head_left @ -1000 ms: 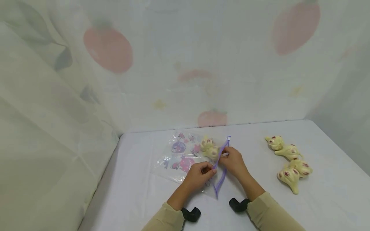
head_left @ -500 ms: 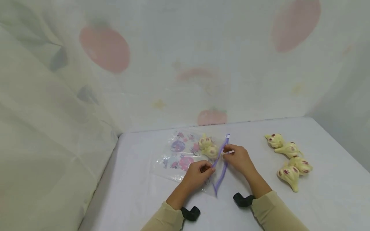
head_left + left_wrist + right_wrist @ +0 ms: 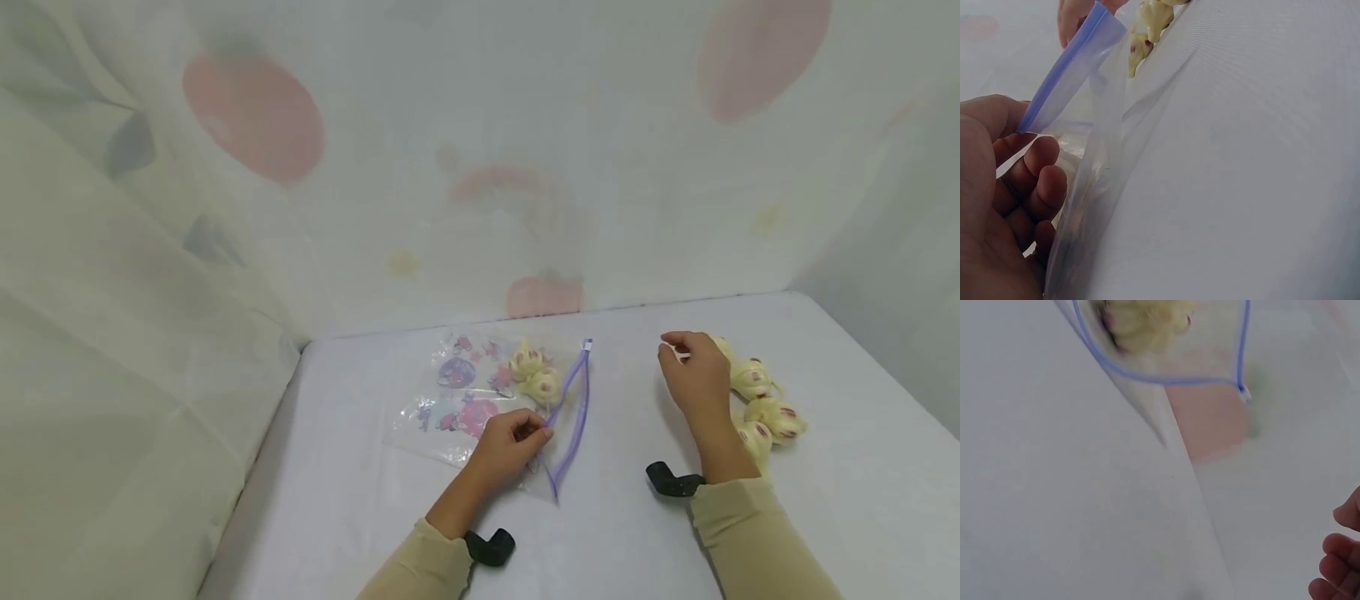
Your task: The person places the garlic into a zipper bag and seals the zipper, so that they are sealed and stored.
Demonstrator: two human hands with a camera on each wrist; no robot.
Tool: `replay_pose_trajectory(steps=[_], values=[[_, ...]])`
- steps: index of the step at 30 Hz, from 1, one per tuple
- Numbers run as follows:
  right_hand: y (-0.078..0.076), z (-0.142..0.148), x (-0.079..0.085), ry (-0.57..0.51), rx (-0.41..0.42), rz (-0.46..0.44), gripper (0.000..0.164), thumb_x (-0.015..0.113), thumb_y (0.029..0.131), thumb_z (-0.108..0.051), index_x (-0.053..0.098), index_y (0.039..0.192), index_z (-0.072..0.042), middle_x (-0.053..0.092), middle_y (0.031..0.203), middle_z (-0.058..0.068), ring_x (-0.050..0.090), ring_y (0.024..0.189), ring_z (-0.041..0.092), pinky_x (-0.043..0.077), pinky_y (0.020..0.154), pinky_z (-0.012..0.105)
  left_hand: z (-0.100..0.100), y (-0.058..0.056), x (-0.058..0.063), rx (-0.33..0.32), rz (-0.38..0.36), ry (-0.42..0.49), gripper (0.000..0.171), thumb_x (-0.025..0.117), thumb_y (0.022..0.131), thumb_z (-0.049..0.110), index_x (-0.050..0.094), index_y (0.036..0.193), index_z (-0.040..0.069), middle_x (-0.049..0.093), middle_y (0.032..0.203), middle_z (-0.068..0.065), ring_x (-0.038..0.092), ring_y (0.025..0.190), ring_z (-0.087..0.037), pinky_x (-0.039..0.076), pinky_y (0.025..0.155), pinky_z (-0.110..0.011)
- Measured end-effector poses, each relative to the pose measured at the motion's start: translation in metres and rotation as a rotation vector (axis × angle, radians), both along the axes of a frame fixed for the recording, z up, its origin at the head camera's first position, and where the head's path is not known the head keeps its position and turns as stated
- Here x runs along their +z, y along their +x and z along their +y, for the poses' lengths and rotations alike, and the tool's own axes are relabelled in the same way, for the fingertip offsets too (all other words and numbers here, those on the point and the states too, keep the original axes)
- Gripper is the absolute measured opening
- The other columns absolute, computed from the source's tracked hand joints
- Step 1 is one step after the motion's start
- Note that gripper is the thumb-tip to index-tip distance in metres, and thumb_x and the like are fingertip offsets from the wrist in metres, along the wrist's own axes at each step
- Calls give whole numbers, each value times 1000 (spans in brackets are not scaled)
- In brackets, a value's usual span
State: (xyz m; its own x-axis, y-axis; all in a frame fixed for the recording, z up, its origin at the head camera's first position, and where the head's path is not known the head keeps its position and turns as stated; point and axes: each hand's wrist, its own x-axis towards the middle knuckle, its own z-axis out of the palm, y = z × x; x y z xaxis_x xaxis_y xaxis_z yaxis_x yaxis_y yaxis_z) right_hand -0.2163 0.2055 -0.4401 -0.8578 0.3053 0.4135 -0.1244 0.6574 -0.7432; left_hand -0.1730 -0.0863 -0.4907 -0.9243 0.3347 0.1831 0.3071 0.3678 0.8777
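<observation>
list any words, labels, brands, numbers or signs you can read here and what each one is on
No readable words, brands, numbers or signs in any view.
Clear bag: small pink and purple pictures; any lettering among them is too small to read.
White tab on the bag's purple strip: no mark can be made out.
Wall cloth: blurred pictures, including red strawberry shapes; no letters visible.
</observation>
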Motion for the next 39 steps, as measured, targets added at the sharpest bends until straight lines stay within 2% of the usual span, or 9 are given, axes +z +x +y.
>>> replay_pose_trajectory(steps=[3,9,15,18,20,25,27,33,39], values=[[-4,9,3,31,-21,0,27,60,92,-13,68,115,0,61,117,23,57,108,40,45,90,51,0,-2,1,5,10,-1,8,70,91,23,70,85,18,57,68,3,48,61,-5,42,55,-20],[-5,19,4,138,21,-162,46,60,93,-15,52,133,6,40,141,34,30,135,54,26,109,64,0,-2,3,2,14,-23,7,70,92,24,70,87,18,57,68,6,47,60,-4,43,56,-20],[-6,25,-2,299,42,-293,66,63,91,-25,39,143,8,19,149,42,9,141,58,9,112,69,0,-1,2,-10,8,-18,7,70,92,22,71,88,17,57,68,6,47,60,-3,43,55,-20],[-9,29,-4,341,65,-370,73,64,91,-30,32,147,6,10,150,44,3,142,59,4,112,70,0,0,2,-6,10,-9,8,70,92,23,71,87,16,57,68,6,47,60,-3,42,55,-19],[-9,31,-6,349,75,-401,76,64,91,-32,30,148,5,8,150,45,1,141,60,3,111,71,1,2,7,-4,6,-3,9,70,92,22,71,87,14,58,68,2,47,60,-4,42,56,-19],[-9,30,-7,366,73,-368,70,67,89,-26,37,143,7,24,147,40,13,139,60,9,110,72,0,2,8,-5,1,-2,10,70,92,22,71,88,13,59,68,2,47,60,-4,42,55,-19],[-8,29,-7,355,74,-342,67,69,88,-22,41,141,8,30,145,38,19,137,57,10,110,72,0,1,4,-6,10,-4,10,70,92,23,71,87,15,58,68,4,47,60,-3,43,55,-19],[-8,26,-9,292,66,-315,60,69,87,-12,46,140,2,38,140,34,34,129,55,12,107,74,0,0,1,-4,12,1,9,70,92,23,71,86,15,58,68,5,47,60,-2,42,55,-19],[-6,25,-13,289,26,-162,37,66,85,-4,64,122,-3,51,122,28,46,110,54,28,93,67,0,1,2,-8,13,5,11,70,92,24,71,86,15,58,68,4,47,59,-3,42,54,-19]])
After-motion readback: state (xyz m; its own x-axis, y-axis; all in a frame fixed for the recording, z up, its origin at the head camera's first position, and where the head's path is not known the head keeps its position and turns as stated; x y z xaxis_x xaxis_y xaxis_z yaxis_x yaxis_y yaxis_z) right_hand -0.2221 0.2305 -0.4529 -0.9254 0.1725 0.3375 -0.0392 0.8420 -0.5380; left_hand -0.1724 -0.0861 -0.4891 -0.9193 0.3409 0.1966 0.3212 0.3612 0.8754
